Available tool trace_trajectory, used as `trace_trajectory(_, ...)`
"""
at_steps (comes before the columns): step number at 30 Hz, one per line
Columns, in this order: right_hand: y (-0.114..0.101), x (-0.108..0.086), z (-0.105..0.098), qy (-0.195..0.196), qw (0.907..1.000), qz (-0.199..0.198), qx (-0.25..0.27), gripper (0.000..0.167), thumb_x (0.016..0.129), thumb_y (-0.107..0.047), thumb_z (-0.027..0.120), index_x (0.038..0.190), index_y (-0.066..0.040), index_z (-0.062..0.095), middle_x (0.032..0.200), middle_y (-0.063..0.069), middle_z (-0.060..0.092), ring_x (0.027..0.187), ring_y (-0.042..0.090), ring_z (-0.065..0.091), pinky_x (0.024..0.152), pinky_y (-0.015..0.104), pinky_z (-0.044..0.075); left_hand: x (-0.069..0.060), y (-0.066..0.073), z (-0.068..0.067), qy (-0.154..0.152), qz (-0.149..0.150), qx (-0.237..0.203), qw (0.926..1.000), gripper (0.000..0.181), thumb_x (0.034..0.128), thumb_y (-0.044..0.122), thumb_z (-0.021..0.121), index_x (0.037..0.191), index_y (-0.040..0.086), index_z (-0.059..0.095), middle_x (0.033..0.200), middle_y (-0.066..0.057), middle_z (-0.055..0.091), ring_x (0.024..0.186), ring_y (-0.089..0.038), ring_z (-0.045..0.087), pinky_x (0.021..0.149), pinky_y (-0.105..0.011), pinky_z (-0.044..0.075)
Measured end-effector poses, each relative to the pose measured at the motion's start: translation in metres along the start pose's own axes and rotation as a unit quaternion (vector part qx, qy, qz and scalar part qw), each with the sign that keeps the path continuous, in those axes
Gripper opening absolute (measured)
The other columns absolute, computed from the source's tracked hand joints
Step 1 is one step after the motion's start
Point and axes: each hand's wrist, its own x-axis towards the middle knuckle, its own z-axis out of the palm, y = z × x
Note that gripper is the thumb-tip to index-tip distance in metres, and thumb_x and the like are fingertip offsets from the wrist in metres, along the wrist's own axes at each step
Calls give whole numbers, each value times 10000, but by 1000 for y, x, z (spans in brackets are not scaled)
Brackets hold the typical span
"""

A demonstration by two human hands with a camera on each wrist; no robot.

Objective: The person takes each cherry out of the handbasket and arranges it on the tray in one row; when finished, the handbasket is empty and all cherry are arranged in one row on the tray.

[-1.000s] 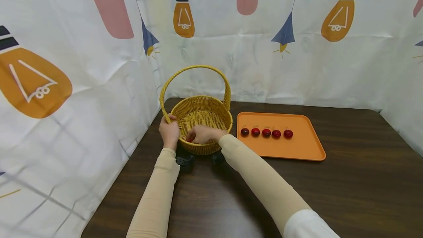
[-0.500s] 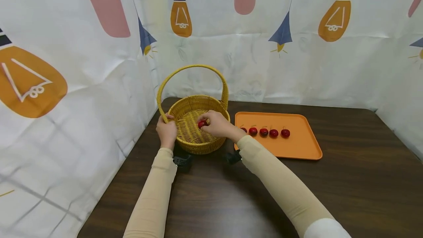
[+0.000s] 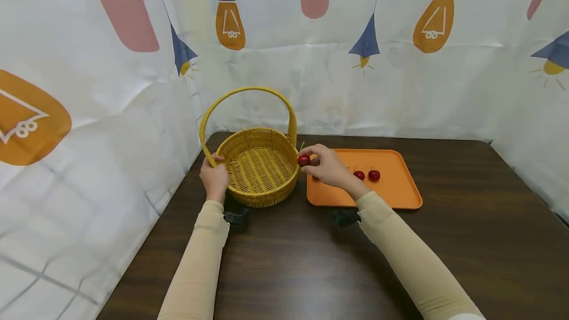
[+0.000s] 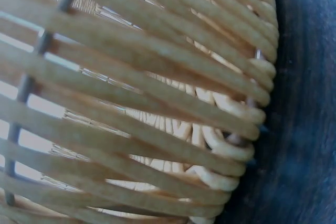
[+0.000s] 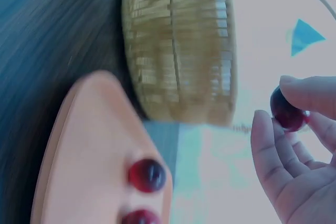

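Note:
A yellow woven basket point(image 3: 262, 196) with a tall arched handle stands left of centre; its slatted bottom shows. At its left rim, by the foot of the handle, my left hand point(image 3: 214, 180) grips it; only the basket's wall point(image 4: 131, 85) fills the left wrist view. My right hand point(image 3: 329, 168) pinches a dark red cherry point(image 3: 304, 160) between thumb and fingers, raised between the basket and the orange tray point(image 3: 406, 195). On the tray, a cherry point(image 3: 374, 175) and another cherry point(image 3: 359, 176) show; the hand partly hides others. The right wrist view also shows the pinched cherry point(image 5: 286, 113).
Basket and tray stand close together on a dark wooden table point(image 3: 284, 265). A white printed curtain point(image 3: 275, 63) hangs behind the table and along its left side.
My right hand has lifted the cherry out of the basket and carried it right, past the rim toward the tray. The left hand keeps its grip. The head view has turned slightly right.

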Motion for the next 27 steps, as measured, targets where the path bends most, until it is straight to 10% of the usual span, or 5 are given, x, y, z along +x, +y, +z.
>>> trace_trajectory(11,38,-49,-52,792,9945,572,-367,362,905,-187,691,1261,-195,621,1251,59,560,977,255,631,665,353,517,3,1,-2,-48,-38,-41,10000,190,884,-10,417,972,85,556,1338,-163,541,1218,-318,487,1028,-429,369)
trace_trajectory(27,86,-90,-107,1427,9767,948,-1291,403,935,-143,645,1323,-65,574,1299,183,548,1049,359,611,707,399,528,4,-3,-1,-128,-136,14,9998,228,894,-2,394,1036,70,558,1313,-139,542,945,-275,482,822,-326,363)
